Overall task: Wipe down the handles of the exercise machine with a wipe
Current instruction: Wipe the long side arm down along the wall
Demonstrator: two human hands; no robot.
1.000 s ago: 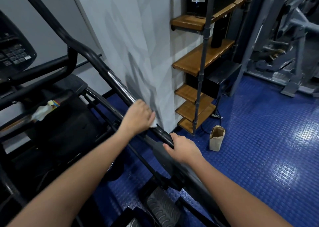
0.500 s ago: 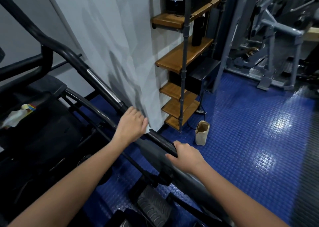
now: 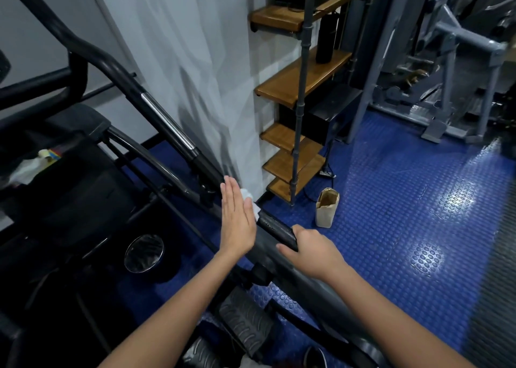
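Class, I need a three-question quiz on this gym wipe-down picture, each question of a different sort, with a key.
1. True or false: the left hand has straight fingers against the wipe on the handle.
2. Multiple choice: the right hand is A) gripping the handle, B) holding the paper bag, C) resting on the shelf.
3. Fill in: the paper bag stands on the blue ____, apart from both hands.

Key: 1 true; 2 A; 3 floor.
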